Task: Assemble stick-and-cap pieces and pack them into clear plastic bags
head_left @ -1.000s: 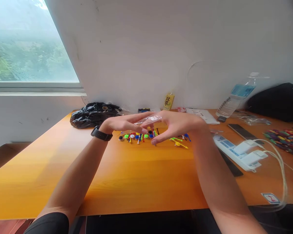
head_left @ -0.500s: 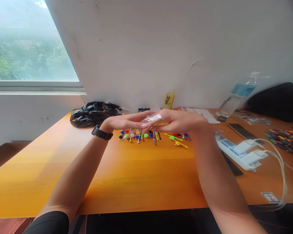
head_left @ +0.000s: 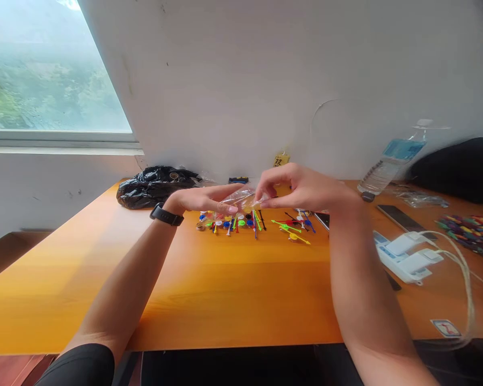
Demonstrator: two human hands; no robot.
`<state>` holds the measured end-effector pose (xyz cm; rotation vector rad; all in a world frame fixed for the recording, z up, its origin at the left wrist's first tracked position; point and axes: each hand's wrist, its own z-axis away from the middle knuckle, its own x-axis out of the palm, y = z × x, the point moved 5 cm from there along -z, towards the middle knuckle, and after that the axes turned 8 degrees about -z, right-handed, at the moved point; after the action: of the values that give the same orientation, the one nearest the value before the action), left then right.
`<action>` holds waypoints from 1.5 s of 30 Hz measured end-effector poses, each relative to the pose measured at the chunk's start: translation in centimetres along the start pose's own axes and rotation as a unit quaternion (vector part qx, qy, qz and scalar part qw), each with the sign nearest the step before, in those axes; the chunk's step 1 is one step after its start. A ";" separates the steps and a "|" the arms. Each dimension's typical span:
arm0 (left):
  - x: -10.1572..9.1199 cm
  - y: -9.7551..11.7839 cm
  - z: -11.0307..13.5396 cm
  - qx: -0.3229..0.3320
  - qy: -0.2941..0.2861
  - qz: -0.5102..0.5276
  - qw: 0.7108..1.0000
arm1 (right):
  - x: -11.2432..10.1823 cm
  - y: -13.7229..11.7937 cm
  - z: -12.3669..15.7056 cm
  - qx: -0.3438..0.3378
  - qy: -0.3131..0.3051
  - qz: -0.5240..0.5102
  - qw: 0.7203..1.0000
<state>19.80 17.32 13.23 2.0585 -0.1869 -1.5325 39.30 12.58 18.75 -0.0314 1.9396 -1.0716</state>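
Observation:
Both hands meet above the far middle of the orange table. My left hand, with a black watch on the wrist, holds one side of a small clear plastic bag. My right hand pinches the bag's other end with its fingertips. Just beneath them, a scatter of small colourful plastic pieces, discs and thin sticks, lies on the tabletop.
A crumpled black plastic bag lies at the back left by the wall. To the right are a water bottle, a white power strip with chargers and cables, a dark phone, a black bag and a pile of colourful pieces.
My right hand has risen slightly and shifted from a flat grip to a fingertip pinch on the bag. The left hand stays nearly in place.

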 end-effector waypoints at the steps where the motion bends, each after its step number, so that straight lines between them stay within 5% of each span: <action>1: 0.1 -0.2 0.1 -0.006 -0.019 0.021 1.000 | -0.1 -0.1 0.1 -0.001 0.010 0.003 1.000; 3: 0.4 -0.6 0.2 -0.016 -0.066 0.075 0.995 | -0.3 -0.2 0.2 -0.003 0.024 -0.002 1.000; 11: 0.5 -1.2 0.5 -0.021 -0.062 0.117 0.991 | 0.6 -1.1 0.1 -0.008 -0.023 -0.096 0.995; 24: 0.0 -1.6 1.2 -0.034 -0.049 0.179 0.982 | -0.6 -0.8 0.2 -0.030 0.045 0.017 0.998; 38: 0.6 0.6 -0.2 0.005 -0.042 0.171 0.984 | 1.3 -0.4 -0.4 -0.028 -0.117 -0.031 0.992; 45: 0.0 1.1 -0.1 -0.019 0.001 0.093 0.995 | 0.7 0.9 -0.2 0.034 -0.046 -0.033 0.998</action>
<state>20.11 16.47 13.77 1.9543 -0.3360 -1.4093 39.05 12.99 17.72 -0.1059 1.8297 -1.1591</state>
